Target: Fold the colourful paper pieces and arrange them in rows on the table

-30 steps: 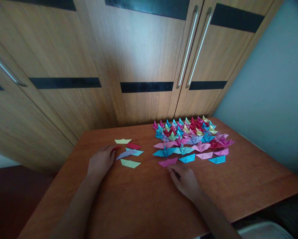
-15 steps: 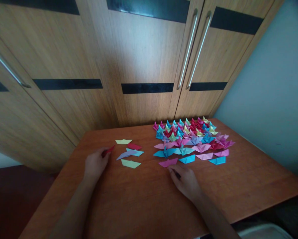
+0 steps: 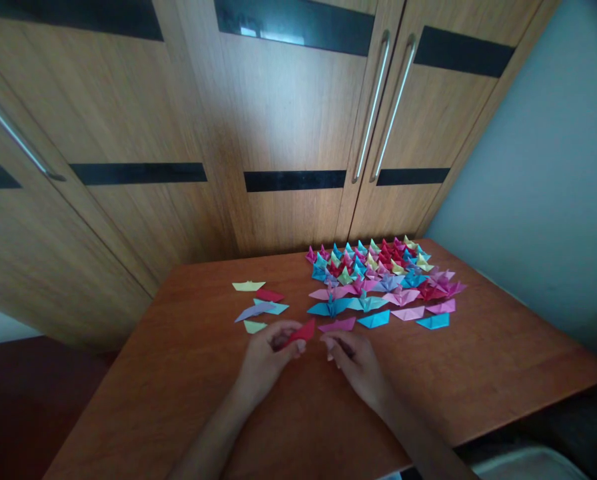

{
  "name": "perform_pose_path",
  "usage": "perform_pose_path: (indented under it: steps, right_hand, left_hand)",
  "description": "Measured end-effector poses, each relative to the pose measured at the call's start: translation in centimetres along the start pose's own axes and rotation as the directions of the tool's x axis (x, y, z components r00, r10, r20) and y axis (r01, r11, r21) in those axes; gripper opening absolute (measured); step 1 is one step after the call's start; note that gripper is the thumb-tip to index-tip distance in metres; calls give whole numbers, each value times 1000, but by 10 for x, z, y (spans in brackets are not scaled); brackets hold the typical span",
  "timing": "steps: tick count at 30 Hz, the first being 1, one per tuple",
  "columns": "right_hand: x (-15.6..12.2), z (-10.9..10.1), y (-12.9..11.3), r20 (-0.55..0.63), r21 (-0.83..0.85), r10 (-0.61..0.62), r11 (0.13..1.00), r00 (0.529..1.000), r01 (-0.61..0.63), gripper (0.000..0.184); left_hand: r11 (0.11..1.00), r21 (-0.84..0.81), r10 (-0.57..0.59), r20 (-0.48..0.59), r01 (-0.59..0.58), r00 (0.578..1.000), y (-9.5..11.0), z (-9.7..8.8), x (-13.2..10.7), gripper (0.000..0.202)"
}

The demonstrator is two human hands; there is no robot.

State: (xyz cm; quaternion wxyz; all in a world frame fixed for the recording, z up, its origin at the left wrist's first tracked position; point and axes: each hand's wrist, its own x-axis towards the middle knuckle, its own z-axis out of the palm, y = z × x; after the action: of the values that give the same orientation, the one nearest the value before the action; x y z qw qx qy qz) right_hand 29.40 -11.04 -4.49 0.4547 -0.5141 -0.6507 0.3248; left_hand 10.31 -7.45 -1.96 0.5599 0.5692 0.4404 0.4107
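Observation:
My left hand (image 3: 271,357) is closed on a red folded paper piece (image 3: 302,331), pinched between thumb and fingers with its pointed end toward the right. My right hand (image 3: 361,363) is a little to the right of it, fingertips drawn together, and I see no paper in them. Just beyond the right fingertips lies a flat magenta folded paper (image 3: 337,325). Behind and left of my left hand lie loose flat pieces: a pale green one (image 3: 254,327) partly covered by the hand, a lilac one (image 3: 254,311), a light blue one (image 3: 277,308), a red one (image 3: 269,295) and a pale yellow one (image 3: 248,286).
Rows of colourful origami cranes (image 3: 368,267) stand close together at the table's back right. Flat blue (image 3: 375,319) and pink (image 3: 408,314) pieces lie in front of them. The wooden table (image 3: 188,373) meets a wardrobe (image 3: 288,113) behind and a wall (image 3: 528,200) at right.
My left hand has moved right with the red folded paper, from the table's left side to beside my right hand. The right hand has shifted slightly left, off the magenta piece.

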Motion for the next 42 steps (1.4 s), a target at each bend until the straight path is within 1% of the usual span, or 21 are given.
perform_pose_path:
  steps: [2, 3, 5, 7, 9, 12, 14, 16, 22, 25, 27, 31, 33, 38, 42]
  right_hand:
    - [1, 8, -3, 30, 145, 18, 989, 999, -22, 30]
    - [1, 11, -4, 45, 196, 18, 980, 999, -27, 29]
    - [2, 17, -4, 64, 242, 23, 970, 998, -38, 26]
    - [2, 19, -3, 67, 241, 37, 969, 997, -52, 24]
    - [2, 19, -2, 67, 226, 46, 972, 997, -60, 23]
    - [-1, 17, -3, 41, 178, 55, 982, 998, -61, 21]
    - [-3, 15, -4, 11, 137, 71, 988, 997, -72, 19]
    - [-4, 14, -4, -3, 114, 87, 990, 996, -86, 17]
    - [-3, 14, -7, 20, 104, 72, 992, 997, -73, 13]
    - [-3, 13, -7, 19, 108, 80, 991, 997, -81, 15]
    - [-4, 12, -6, 24, 144, 92, 985, 995, -95, 19]
    - [-5, 11, -6, 39, 223, 82, 971, 996, -88, 27]
    - [-5, 10, -8, 33, 234, 73, 969, 997, -79, 31]
    - [-5, 7, -9, 0, 206, 90, 974, 996, -88, 35]
    - [-3, 2, -4, -93, 208, 156, 969, 983, -134, 33]
  left_hand:
    - [1000, -11, -12, 57, 12, 998, -3, 15, -6, 26]
    - [1000, -6, -7, 72, 8, 997, -4, 19, -8, 27]
    - [1000, 23, 11, 79, -12, 997, -5, 23, -11, 31]
    - [998, 53, 24, 72, -28, 997, -5, 22, -11, 32]
    - [999, 49, 15, 79, -19, 997, -6, 19, -11, 31]
    - [999, 22, -38, 120, 36, 992, -9, 16, -11, 22]
    - [996, 44, -87, 152, 81, 985, -11, 14, -11, 15]
    - [992, 84, -106, 173, 93, 979, -11, 12, -11, 16]
    - [977, 212, -20, 140, -10, 990, -5, 10, -13, 13]
    - [964, 264, -6, 136, -31, 991, -3, 10, -14, 13]
    - [960, 279, -15, 131, -23, 991, -4, 10, -13, 13]
    - [966, 255, -45, 67, 27, 997, -6, 8, -12, 18]
    - [976, 214, -61, 61, 46, 996, -6, 6, -11, 18]
    - [990, 111, -103, 128, 89, 986, -5, 4, -10, 20]
    - [991, 85, -116, 160, 104, 980, -5, 0, -10, 25]
